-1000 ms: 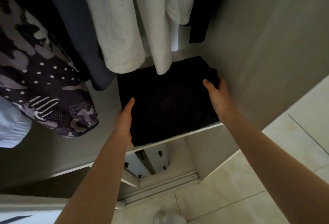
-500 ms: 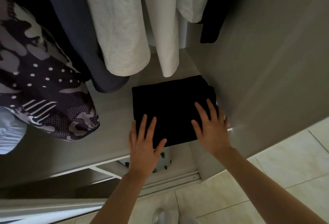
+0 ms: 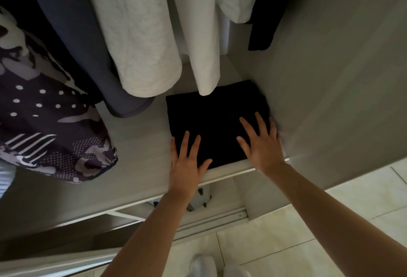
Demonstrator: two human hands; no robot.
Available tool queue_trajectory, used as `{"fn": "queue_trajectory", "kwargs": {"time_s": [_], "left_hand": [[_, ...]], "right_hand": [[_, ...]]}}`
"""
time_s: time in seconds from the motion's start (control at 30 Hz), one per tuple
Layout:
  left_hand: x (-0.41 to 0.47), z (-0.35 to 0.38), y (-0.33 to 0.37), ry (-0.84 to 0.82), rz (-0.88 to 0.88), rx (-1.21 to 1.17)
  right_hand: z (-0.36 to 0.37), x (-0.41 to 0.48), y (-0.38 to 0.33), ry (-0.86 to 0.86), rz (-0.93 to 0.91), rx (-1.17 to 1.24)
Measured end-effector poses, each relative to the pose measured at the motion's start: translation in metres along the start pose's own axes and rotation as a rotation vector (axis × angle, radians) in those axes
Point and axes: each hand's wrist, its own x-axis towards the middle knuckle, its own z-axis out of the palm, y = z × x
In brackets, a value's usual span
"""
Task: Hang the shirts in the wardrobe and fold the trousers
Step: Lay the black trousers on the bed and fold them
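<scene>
1. Head view: a folded square of black fabric, the trousers (image 3: pixel 215 122), lies flat on the pale grey wardrobe shelf (image 3: pixel 141 144), its right edge against the wardrobe's grey side wall (image 3: pixel 330 100).
2. The left hand (image 3: pixel 187 162) rests palm down on the near left corner of the trousers, fingers spread, gripping nothing.
3. The right hand (image 3: pixel 262 147) lies flat on the near right part, fingers splayed, beside the wall.
4. Above hang a white textured garment (image 3: pixel 141 45), a dark blue one (image 3: pixel 88 45) and a purple patterned one (image 3: pixel 48 122).
5. Below, cream floor tiles (image 3: pixel 286 243).
</scene>
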Motion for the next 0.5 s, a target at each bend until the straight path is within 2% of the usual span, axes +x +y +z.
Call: {"fn": "queue_trajectory", "kwargs": {"time_s": [0.5], "left_hand": [[-0.018,-0.010,0.005,-0.085,-0.049,-0.008]], "right_hand": [[0.001,-0.016,-0.001,0.033,0.002,-0.001]]}}
